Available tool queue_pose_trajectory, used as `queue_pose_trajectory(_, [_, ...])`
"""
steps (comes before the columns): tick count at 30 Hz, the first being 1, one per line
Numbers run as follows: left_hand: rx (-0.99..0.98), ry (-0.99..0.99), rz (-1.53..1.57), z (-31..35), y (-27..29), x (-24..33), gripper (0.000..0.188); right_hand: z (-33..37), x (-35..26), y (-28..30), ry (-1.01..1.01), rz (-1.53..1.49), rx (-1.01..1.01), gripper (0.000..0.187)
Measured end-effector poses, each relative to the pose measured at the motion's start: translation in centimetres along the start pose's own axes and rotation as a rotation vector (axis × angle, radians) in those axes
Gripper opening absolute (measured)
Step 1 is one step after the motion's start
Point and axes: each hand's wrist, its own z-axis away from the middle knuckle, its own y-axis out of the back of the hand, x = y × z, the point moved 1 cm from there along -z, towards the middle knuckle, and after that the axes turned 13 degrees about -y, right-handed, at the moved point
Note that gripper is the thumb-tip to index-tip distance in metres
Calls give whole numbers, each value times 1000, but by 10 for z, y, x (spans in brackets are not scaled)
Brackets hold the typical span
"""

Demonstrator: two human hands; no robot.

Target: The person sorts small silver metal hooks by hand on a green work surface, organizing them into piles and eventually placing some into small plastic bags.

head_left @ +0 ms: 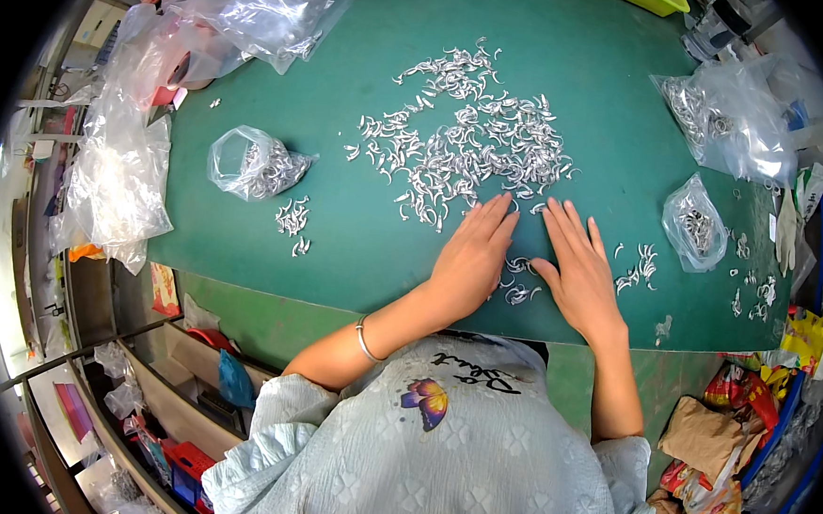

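Observation:
A broad heap of small curved silver metal pieces [480,139] lies spread over the middle of a green tabletop [262,88]. At the heap's near edge my left hand [474,259] rests palm down, its fingers stretched out and close together. Just to the right, my right hand [580,272] lies flat, fingers extended and thumb apart, with its fingertips near a single stray piece. A few more curved pieces [520,293] sit between my two hands. Right of my right hand is a small loose group of these pieces [639,268]. What lies under my palms is hidden.
An open clear bag of metal pieces [264,165] stands left, with a small pile [291,217] before it. Another small bag [695,225] and a larger bag [722,116] sit right, near scattered rings [765,290]. Crumpled plastic bags [119,183] cover the left edge.

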Motion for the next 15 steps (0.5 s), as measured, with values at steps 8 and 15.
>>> queue_pose_trajectory(8, [-58, -35, 307, -1, -2, 12, 46, 3, 3, 9, 50, -147, 25, 51])
queue_pose_trajectory(15, [80, 110, 277, 12, 20, 7, 37, 9, 15, 4, 28, -47, 6, 57])
